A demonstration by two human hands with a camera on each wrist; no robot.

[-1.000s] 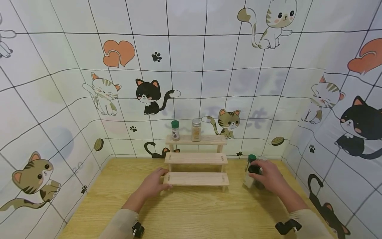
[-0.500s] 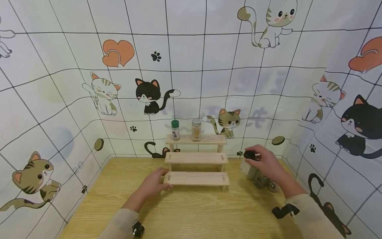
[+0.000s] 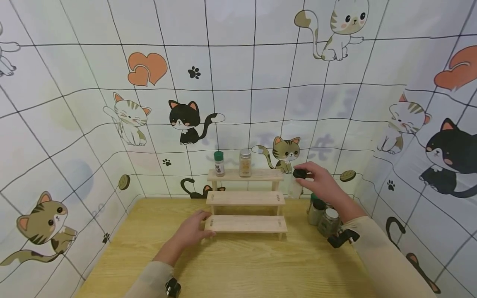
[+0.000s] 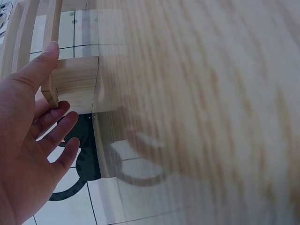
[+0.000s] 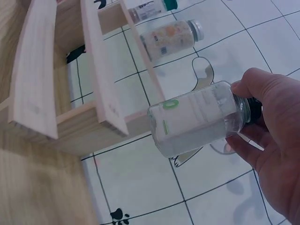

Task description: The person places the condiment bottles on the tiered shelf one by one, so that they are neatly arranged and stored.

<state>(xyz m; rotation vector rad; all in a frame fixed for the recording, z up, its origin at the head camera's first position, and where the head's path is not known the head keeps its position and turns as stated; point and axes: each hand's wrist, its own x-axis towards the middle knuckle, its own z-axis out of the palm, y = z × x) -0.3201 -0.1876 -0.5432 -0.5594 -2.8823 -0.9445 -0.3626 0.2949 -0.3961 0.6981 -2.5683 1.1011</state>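
Note:
My right hand (image 3: 321,182) holds a clear glass jar by its black cap (image 5: 254,110), up beside the right end of the top shelf. In the right wrist view the jar (image 5: 194,123) has a pale label with green marks and tilts across the picture, apart from the wood. My left hand (image 3: 191,230) pinches the left end of the lowest board of a three-step wooden rack (image 3: 246,224), thumb at one side and index finger at the other, as the left wrist view shows. A green-capped bottle (image 3: 219,164) and a silver-capped jar (image 3: 245,163) stand on the top step.
Several more spice jars stand close together on the wooden table (image 3: 238,265) right of the rack, including a silver-lidded jar (image 3: 329,222) and a black-capped jar (image 3: 316,211). A cat-printed tiled wall covering (image 3: 238,103) rises behind and at both sides.
My right hand has lifted the black-capped jar from the group at the right and carried it up and left toward the top shelf. My left hand has stayed on the rack.

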